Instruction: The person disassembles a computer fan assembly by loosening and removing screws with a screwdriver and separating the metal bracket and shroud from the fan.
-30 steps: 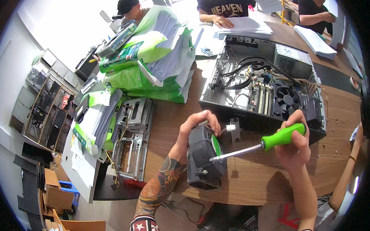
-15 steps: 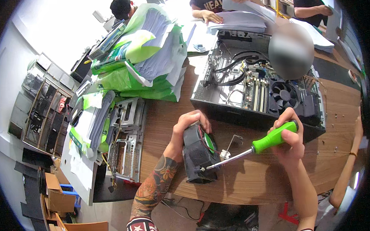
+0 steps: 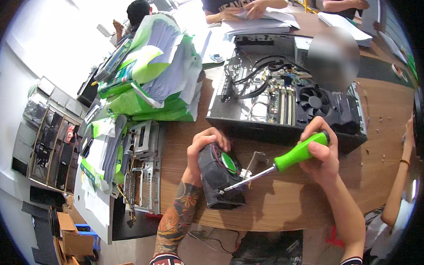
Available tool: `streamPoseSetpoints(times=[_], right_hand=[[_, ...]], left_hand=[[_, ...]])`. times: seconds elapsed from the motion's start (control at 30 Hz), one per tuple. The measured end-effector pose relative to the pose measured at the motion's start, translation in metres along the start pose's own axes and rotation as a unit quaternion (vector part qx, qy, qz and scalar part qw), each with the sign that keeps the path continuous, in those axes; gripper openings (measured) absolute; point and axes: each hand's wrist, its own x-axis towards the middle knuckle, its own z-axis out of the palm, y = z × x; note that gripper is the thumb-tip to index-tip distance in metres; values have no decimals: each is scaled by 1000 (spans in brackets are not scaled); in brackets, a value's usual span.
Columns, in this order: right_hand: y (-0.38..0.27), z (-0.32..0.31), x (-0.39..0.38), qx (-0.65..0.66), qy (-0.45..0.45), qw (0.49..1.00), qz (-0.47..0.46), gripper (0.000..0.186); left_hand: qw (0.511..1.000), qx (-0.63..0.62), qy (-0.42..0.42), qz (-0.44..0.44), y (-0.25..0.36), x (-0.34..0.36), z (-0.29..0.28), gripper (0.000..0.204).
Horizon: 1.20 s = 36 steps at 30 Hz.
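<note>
My left hand (image 3: 202,149) grips a black plastic fan housing (image 3: 212,179) from its far left side, above the table. A round green label and thin red and black wires show on the housing. In my right hand (image 3: 324,159) is a screwdriver (image 3: 297,155) with a green handle, its fingers wrapped around the grip. The steel shaft slants down to the left, and its tip is at a small screw (image 3: 221,192) near the housing's lower corner. A white connector and a bent metal clip (image 3: 256,161) show beside the shaft.
An opened black computer case (image 3: 277,129) stands just beyond my hands, with a fan and cables inside. Bagged paper stacks (image 3: 156,73) and a metal chassis frame (image 3: 145,181) are on the left. Small screws (image 3: 381,131) lie at right. Co-workers' hands (image 3: 250,10) handle paper across the table.
The whole view has shifted a little, so the case and both hands sit farther left. The screwdriver tip stays at the screw. Across the table, a co-worker's hands have come together over the paper.
</note>
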Motion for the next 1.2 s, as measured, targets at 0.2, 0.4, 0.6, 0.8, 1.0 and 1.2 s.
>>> streamPoseSetpoints(times=[0.2, 0.4, 0.6, 0.8, 1.0, 1.2], right_hand=[[14, -15, 3, -139, -16, 985, -95, 20], [18, 14, 3, 12, -99, 990, -103, 20], [19, 2, 4, 47, -82, 988, -121, 23], [16, -2, 4, 59, -81, 992, -79, 20], [9, 13, 14, -27, -75, 988, -135, 19], [5, -4, -1, -41, -8, 997, -65, 17]], left_hand=[[994, 91, -66, -17, -3, 10, 3, 25], [995, 90, -20, -26, 13, -9, -1, 27], [996, 73, -46, -35, -2, 7, 20, 26], [996, 79, -29, -35, 2, 1, 14, 26], [994, 97, 27, -37, 38, -21, 0, 25], [995, 89, -22, 40, 3, 1, 5, 34]])
